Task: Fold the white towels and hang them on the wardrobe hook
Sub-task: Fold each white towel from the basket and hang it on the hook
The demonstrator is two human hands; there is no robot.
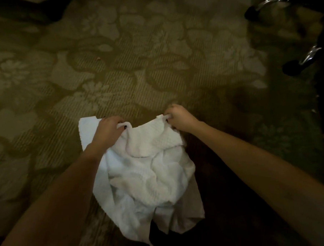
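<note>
Both hands, left (107, 130) and right (177, 117), pinched the top edge of a crumpled white towel (150, 171) above the patterned carpet (118, 69).

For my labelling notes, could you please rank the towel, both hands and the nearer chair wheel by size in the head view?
1. towel
2. left hand and right hand, alike
3. nearer chair wheel, farther away

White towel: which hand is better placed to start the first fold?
Probably the right hand: it pinches the white towel at an end corner, free to swing across. The left hand grips a bunched edge further in, with cloth spreading beyond it to the left.
</note>
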